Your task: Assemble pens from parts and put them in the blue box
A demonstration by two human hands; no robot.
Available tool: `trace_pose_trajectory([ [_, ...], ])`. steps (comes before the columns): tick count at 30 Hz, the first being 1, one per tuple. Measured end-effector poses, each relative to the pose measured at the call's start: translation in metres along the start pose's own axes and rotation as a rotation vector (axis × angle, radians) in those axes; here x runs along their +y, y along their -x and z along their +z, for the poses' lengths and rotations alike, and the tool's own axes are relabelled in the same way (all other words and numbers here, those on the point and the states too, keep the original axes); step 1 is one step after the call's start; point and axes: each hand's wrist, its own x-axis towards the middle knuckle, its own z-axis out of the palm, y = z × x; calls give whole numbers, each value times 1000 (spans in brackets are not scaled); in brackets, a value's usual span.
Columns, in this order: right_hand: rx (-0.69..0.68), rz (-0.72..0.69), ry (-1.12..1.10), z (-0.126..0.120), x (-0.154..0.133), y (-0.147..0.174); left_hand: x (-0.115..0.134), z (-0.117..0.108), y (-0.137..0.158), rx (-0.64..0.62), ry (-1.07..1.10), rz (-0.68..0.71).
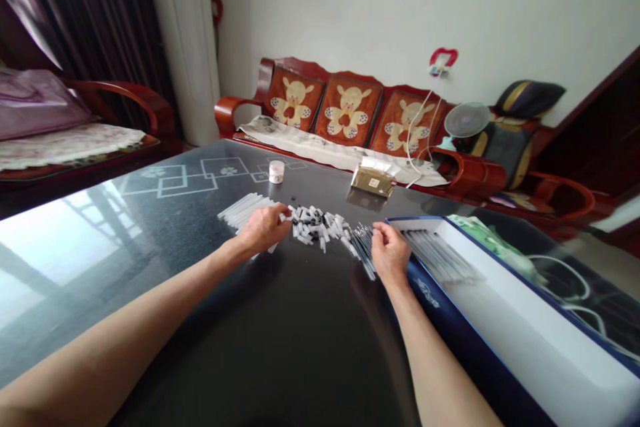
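Note:
My left hand (pixel 265 225) is over the right end of a row of translucent white pen barrels (pixel 243 208), its fingertips closed at the edge of a loose pile of small white and black pen caps (pixel 320 223). Whatever lies between those fingertips is too small to make out. Dark pen refills (pixel 364 250) lie in a bunch right of the caps. Beside them my right hand (pixel 391 250) is curled with thumb and fingers together, next to the box wall; its contents are hidden. Inside the long blue box (pixel 500 303) with a white interior rests a row of pens (pixel 443 257).
A small paper cup (pixel 277 172) and a tissue pack (pixel 373 180) stand farther back on the dark glossy table (pixel 300 347). Green-and-white packaging (pixel 500 247) and a white cable (pixel 570 280) lie beyond the box. A wooden sofa with bear cushions (pixel 345 110) and a small fan (pixel 467 121) are behind.

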Motion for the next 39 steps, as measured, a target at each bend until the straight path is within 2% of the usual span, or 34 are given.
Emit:
trace_pose_trajectory([
  [5, -317, 18, 100, -4, 3, 1, -8, 14, -2, -188, 599, -19],
  [8, -444, -34, 267, -9, -3, 2, -11, 21, -2, -246, 695, 52],
  [11, -527, -59, 457, -12, -12, 4, -12, 24, 0, -173, 501, 192],
  [14, -540, -71, 553, -11, -20, 6, -9, 24, 6, -87, 241, 287],
  [18, -505, -69, 566, -5, -22, 8, 1, 23, 17, 15, -79, 424],
  [22, -436, -15, 519, 0, -15, 5, 22, 24, 12, 2, -285, 496],
  [26, -275, 56, 285, -1, -10, -4, 41, 35, -14, -12, -197, 539],
  [30, -246, 306, -298, 2, -17, -8, 50, 57, -33, 82, 10, 517],
  [34, -293, 579, -846, 5, -34, -5, 52, 71, -28, 134, 36, 427],
  [36, -298, 627, -1015, 4, -43, -4, 52, 72, -23, 129, 12, 375],
  [39, -239, 640, -1105, 2, -50, -5, 49, 70, -20, 88, 9, 343],
])
